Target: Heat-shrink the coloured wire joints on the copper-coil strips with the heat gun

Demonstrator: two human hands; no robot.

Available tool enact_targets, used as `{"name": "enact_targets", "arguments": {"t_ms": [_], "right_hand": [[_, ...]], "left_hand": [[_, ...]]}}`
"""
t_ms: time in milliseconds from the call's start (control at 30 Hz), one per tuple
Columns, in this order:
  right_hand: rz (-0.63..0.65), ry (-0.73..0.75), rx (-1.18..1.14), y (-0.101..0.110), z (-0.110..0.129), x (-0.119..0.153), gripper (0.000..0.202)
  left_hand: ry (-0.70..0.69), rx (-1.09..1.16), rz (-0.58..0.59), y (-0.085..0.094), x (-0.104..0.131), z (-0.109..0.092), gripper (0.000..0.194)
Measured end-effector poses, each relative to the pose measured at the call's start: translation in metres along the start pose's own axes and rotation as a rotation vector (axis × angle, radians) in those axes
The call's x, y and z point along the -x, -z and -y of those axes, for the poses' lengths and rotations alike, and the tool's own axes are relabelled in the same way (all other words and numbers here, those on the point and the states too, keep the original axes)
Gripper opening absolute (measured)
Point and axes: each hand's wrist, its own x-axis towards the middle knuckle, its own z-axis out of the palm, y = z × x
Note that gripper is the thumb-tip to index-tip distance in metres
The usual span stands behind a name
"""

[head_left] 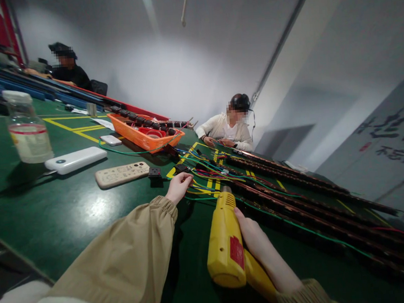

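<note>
My right hand (251, 233) is wrapped around a yellow heat gun (225, 242) with a red label on its side. Its metal nozzle (227, 189) points away from me, toward a bundle of coloured wires (210, 173). Just left of the nozzle, my left hand (179, 187) is closed in a pinch at the ends of some wires; the fingertips partly hide what they grip. Green, blue, red and yellow wires run from there to the right, to long dark strips (296, 209) lying across the table.
An orange basket (146, 141) with parts stands beyond my left hand. Nearer lie a patterned beige case (122, 174), a white power bank (76, 160) with a cable, and a glass jar (29, 131). Two people sit across the green table (89, 215), one at far left.
</note>
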Motion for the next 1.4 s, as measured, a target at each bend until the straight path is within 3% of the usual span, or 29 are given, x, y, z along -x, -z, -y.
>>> {"name": "enact_targets", "arguments": {"t_ms": [400,867,1167,1400], "right_hand": [[0.029,0.054,0.040,-0.014,0.027,-0.002,0.082],[0.070,0.204,0.121,-0.037,0.074,-0.003,0.086],[0.062,0.246,0.107,-0.037,0.073,-0.001,0.090],[0.075,0.232,0.095,-0.038,0.071,-0.003,0.087]], "left_hand": [[-0.030,0.075,0.025,0.002,0.002,0.001,0.019],[-0.074,-0.088,0.000,0.005,0.001,0.004,0.023],[-0.089,-0.174,0.023,0.006,0.001,0.001,0.016],[-0.069,-0.088,0.023,0.004,0.004,-0.005,0.026]]}}
